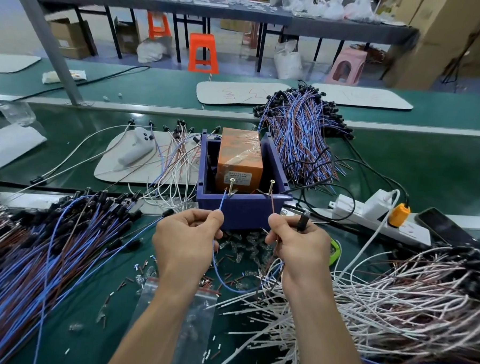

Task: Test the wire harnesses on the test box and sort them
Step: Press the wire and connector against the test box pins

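Note:
The purple test box (242,212) stands at the table's middle with an orange block (240,159) inside and two brass screws on its front rim. My left hand (185,240) pinches a blue wire (222,206) whose tip touches the left screw (230,185). My right hand (296,246) pinches a brown wire (272,204) reaching up to the right screw (271,187), and the harness's black socket (303,220) sticks up between its fingers. The blue wire loops down below both hands.
Blue-and-brown harnesses lie heaped at the left (35,249) and behind the box at the right (299,135). White harnesses (394,298) pile up at the right. A power strip (376,216), a phone (445,226), a plastic bag (176,312) and small loose parts surround the box.

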